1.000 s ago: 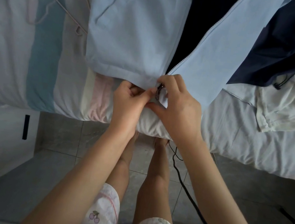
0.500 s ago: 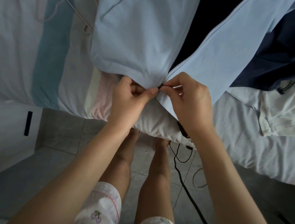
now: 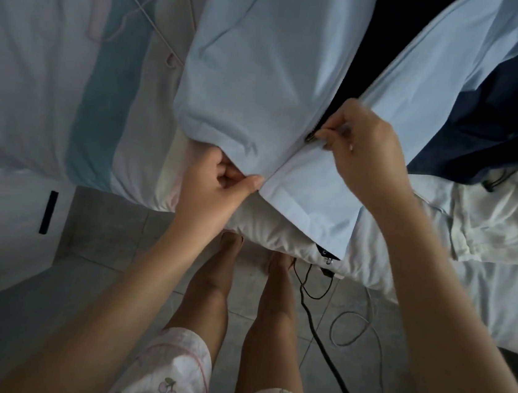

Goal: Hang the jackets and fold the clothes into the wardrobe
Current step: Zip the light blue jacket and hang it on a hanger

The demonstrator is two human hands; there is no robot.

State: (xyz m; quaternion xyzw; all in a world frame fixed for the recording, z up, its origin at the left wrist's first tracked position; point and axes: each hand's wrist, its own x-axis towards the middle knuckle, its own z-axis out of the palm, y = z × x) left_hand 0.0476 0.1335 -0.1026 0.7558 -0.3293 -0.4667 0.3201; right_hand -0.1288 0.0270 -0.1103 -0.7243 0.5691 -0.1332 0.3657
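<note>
We find the light blue jacket point(image 3: 266, 68) lying front-up over the edge of the bed point(image 3: 39, 74). Left hand point(image 3: 217, 185): fingers point(image 3: 249, 184) curled, pinching the hem at the zipper base. Right hand point(image 3: 362, 153): fingers pinching the zipper pull point(image 3: 310, 136), partway up. A pink wire hanger point(image 3: 160, 30) lies beside the jacket.

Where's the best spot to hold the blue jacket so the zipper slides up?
Pinch the bottom hem right beside the zipper, coming from the near bed edge, as the left hand does. The jacket lies flat with its hem at that edge, so holding it there should keep the zip line straight while the right hand pinches the zipper pull.
</note>
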